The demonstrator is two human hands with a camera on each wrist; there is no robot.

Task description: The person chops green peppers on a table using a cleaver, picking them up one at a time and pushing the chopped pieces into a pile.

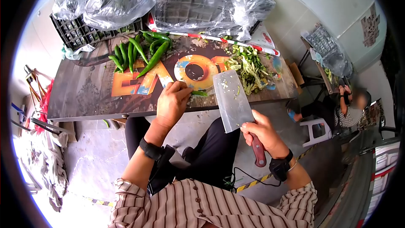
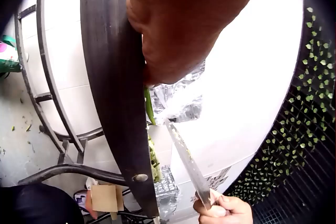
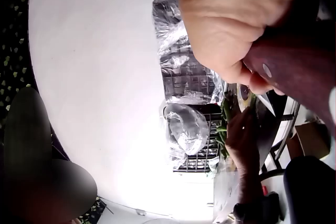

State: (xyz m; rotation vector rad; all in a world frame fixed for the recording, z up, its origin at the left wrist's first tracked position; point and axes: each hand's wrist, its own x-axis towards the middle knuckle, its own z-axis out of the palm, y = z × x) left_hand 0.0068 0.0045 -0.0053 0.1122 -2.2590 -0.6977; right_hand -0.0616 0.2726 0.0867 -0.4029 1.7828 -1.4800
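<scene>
My left hand (image 1: pixel 172 101) is at the front edge of the table, its fingers pinching a green chili pepper (image 1: pixel 199 93) whose end sticks out to the right. In the left wrist view the same pepper (image 2: pixel 149 107) shows below the fingers. My right hand (image 1: pixel 265 134) grips the wooden handle (image 1: pixel 258 150) of a cleaver. The broad blade (image 1: pixel 231 101), with green bits stuck to it, is tilted up beside the pepper, apart from it. Whole green chili peppers (image 1: pixel 137 52) lie in a heap at the back left. Chopped chili pieces (image 1: pixel 249 68) are piled to the right.
Black plastic crates (image 1: pixel 101 33) wrapped in clear plastic (image 1: pixel 206 4) line the back of the table (image 1: pixel 80 88). On the right, another person (image 1: pixel 346 107) sits near a white stool (image 1: pixel 316 133). My legs (image 1: pixel 211 143) are under the table's front edge.
</scene>
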